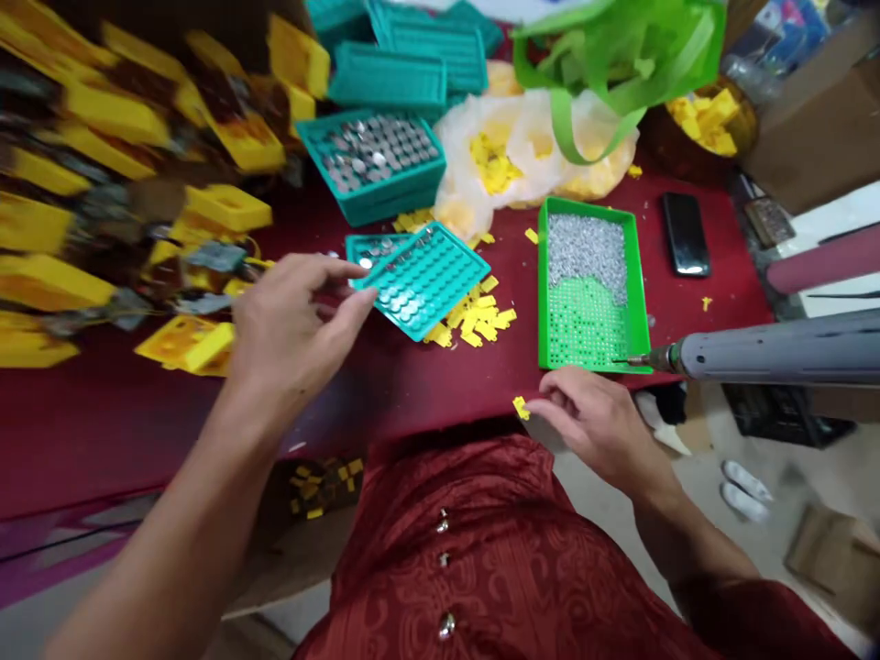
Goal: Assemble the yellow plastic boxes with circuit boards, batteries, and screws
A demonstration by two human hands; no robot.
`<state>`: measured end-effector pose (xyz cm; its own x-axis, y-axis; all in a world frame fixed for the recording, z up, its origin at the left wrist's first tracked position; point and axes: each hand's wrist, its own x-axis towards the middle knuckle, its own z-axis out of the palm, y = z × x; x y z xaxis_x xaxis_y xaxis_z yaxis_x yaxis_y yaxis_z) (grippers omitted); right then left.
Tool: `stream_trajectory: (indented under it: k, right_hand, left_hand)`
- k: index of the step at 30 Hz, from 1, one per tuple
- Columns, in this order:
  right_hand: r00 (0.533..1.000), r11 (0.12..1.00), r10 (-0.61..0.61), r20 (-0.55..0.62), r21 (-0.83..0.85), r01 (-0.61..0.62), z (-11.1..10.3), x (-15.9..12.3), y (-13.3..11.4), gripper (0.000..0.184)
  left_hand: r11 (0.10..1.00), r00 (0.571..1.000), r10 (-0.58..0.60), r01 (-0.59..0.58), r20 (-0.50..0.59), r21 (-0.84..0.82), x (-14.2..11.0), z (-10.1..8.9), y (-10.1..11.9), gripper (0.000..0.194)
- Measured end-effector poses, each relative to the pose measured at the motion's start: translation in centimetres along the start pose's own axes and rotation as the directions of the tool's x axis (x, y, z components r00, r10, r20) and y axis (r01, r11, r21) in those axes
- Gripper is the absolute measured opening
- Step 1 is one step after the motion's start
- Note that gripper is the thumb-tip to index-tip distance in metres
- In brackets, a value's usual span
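Observation:
My left hand (292, 321) is at the left corner of a teal tray (430, 284) with rows of round pockets, some with shiny metal discs. Its thumb and index finger are nearly together; whatever lies between them is too small to make out. Near the table's front edge, my right hand (598, 417) is closed, with a small yellow plastic piece (521, 408) at its thumb tip. Just beyond that hand stands a green perforated tray (543, 284) with many small silvery parts (588, 247). Yellow pieces (478, 321) lie loose beside the teal tray.
An electric screwdriver (776, 353) juts in from the right, its bit over the green tray's corner. Yellow housings with wires (226, 206) crowd the left. A teal box of discs (385, 156), plastic bags (522, 156) and a black phone (686, 234) are further back.

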<state>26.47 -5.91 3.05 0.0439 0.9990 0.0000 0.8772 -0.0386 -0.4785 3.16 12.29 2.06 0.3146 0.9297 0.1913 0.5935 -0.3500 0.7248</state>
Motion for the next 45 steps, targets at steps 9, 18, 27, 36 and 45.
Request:
stream_trajectory:
  k: [9, 18, 27, 36, 45]
  right_hand:
    - [0.984, 0.98, -0.137, 0.113, -0.129, 0.152, 3.1, -1.9, 0.8, 0.021]
    - [0.975, 0.988, -0.128, -0.182, -0.108, 0.109, 5.6, 4.9, -1.9, 0.025]
    - [0.969, 0.985, -0.086, -0.233, -0.168, 0.047, 6.5, 8.2, 0.7, 0.028]
    - [0.915, 0.959, -0.283, -0.289, -0.081, 0.271, 5.3, 10.3, -4.8, 0.016]
    - [0.902, 0.906, -0.423, -0.092, -0.054, 0.419, 9.0, 17.7, -13.5, 0.021]
  left_hand:
    - [0.975, 0.978, 0.203, -0.206, 0.051, 0.086, -0.4, 2.1, -0.8, 0.038]
    - [0.913, 0.963, 0.178, -0.238, 0.202, 0.332, -0.4, 4.5, 1.0, 0.071]
    - [0.918, 0.943, 0.294, -0.324, 0.156, 0.23, -0.2, 2.7, -0.8, 0.044]
    - [0.965, 0.916, 0.117, -0.014, -0.384, 0.261, -6.7, -6.2, -5.4, 0.025]
    - [0.917, 0.965, 0.046, 0.063, -0.259, 0.395, -7.6, -3.1, -7.6, 0.056]
